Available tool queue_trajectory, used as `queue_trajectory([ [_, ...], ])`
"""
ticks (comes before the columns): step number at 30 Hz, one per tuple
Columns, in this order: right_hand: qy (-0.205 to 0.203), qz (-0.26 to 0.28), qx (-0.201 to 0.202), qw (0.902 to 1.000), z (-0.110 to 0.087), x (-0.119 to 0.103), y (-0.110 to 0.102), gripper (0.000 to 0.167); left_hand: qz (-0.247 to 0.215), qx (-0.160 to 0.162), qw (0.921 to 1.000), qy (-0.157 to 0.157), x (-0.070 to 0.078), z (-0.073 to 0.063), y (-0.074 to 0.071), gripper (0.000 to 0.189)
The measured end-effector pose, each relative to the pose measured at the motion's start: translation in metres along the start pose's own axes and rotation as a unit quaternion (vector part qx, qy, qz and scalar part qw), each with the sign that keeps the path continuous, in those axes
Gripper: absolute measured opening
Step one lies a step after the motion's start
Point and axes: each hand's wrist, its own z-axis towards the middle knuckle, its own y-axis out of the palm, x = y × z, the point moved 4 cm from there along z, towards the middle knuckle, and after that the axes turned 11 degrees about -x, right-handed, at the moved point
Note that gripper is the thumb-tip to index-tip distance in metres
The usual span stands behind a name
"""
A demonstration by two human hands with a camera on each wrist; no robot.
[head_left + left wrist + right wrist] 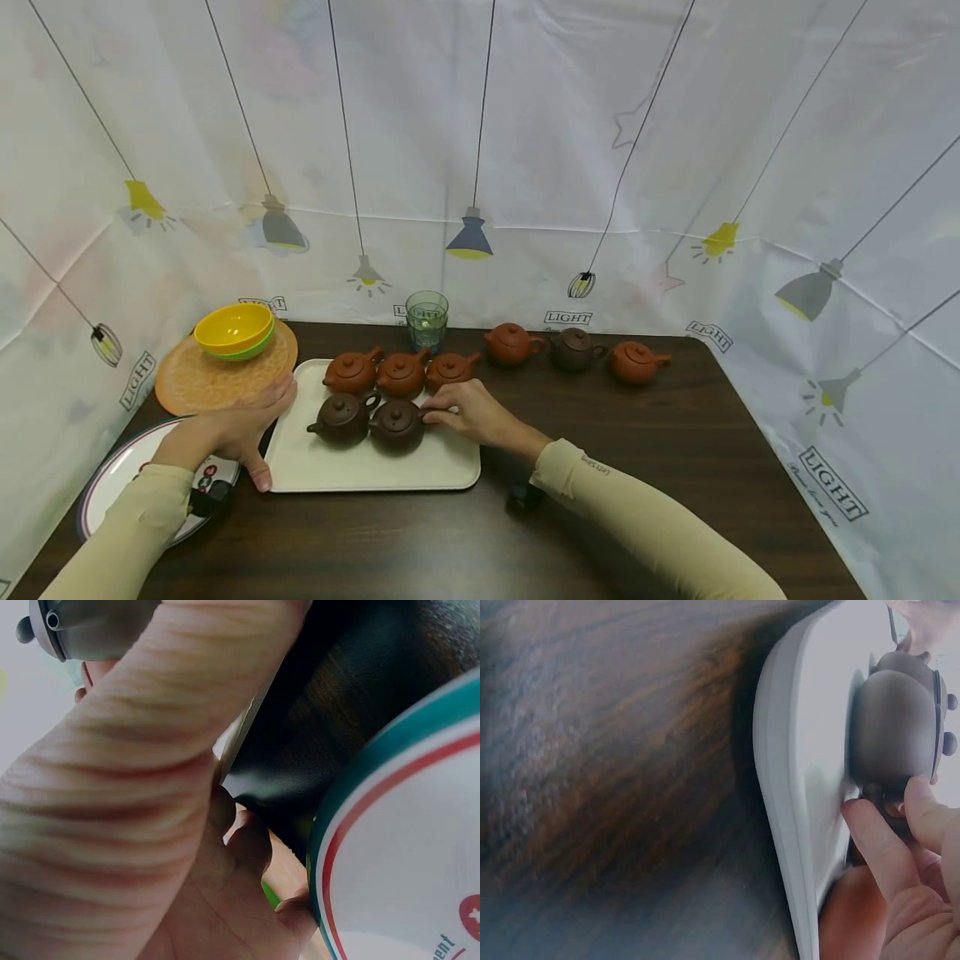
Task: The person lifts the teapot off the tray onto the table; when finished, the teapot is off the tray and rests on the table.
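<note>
A cream tray (352,477) carries two dark brown teapots in front and three reddish-brown teapots behind them. My right hand (468,412) pinches the handle of the right-hand dark brown teapot (396,427), thumb and finger at the handle in the right wrist view, where the pot's body (894,724) sits low over the tray. Beside it stands the other dark brown teapot (342,418). Along the back are reddish teapots (352,372), (402,374) and the third reddish teapot (450,369). My left hand (243,425) lies along the tray's left edge, thumb stretched toward the front corner.
A round orange board (176,379) holds a yellow bowl (234,327) stacked in a green bowl (251,353). A white plate (112,483) lies partly under my left forearm. Behind the tray stands a green glass (427,317); three more teapots, including a dark one (574,350), line the back right.
</note>
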Motion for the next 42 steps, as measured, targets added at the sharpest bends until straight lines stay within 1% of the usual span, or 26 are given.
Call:
queue_trajectory([
  [5, -0.006, -0.017, 0.007, 0.9998, -0.003, -0.001, -0.004, 0.019, 0.007, -0.003, 1.0000, -0.002, 0.000, 0.002, 0.000, 0.163],
  [7, -0.014, -0.017, 0.014, 0.9997, -0.006, -0.001, -0.008, 0.019, -0.001, -0.001, 1.0000, 0.002, -0.002, 0.002, 0.000, 0.164],
  [11, -0.020, 0.000, 0.027, 0.9994, -0.013, -0.002, -0.020, 0.018, -0.018, 0.002, 0.9998, 0.013, -0.007, 0.002, 0.000, 0.165],
  [14, -0.009, 0.020, 0.031, 0.9993, -0.021, -0.002, -0.031, 0.017, -0.020, 0.002, 0.9997, 0.017, -0.013, 0.000, -0.001, 0.166],
  [17, 0.008, 0.033, 0.041, 0.9986, -0.031, 0.002, -0.043, 0.018, -0.011, 0.001, 0.9999, 0.010, -0.015, -0.003, -0.002, 0.166],
  [21, 0.032, 0.031, 0.071, 0.9965, -0.051, 0.014, -0.063, 0.019, -0.003, -0.009, 0.9999, -0.007, -0.012, -0.004, -0.004, 0.165],
  [25, 0.070, 0.016, 0.101, 0.9923, -0.072, 0.032, -0.082, 0.019, -0.011, -0.007, 0.9999, 0.000, -0.012, -0.002, -0.003, 0.165],
  [28, 0.103, 0.004, 0.115, 0.9880, -0.087, 0.049, -0.090, 0.018, -0.013, 0.001, 0.9998, 0.017, -0.012, -0.001, -0.002, 0.166],
  [29, 0.112, 0.000, 0.116, 0.9869, -0.091, 0.054, -0.091, 0.018, -0.012, 0.002, 0.9997, 0.020, -0.012, -0.001, -0.002, 0.166],
  [35, 0.158, -0.005, 0.106, 0.9817, -0.108, 0.081, -0.088, 0.017, -0.002, 0.002, 0.9999, 0.011, -0.007, -0.002, -0.002, 0.164],
  [39, 0.182, -0.015, 0.107, 0.9773, -0.114, 0.091, -0.085, 0.017, 0.000, 0.004, 0.9999, 0.013, -0.002, -0.002, -0.002, 0.163],
  [42, 0.189, -0.022, 0.109, 0.9756, -0.115, 0.097, -0.084, 0.016, -0.001, 0.005, 0.9999, 0.014, 0.000, -0.001, -0.001, 0.162],
])
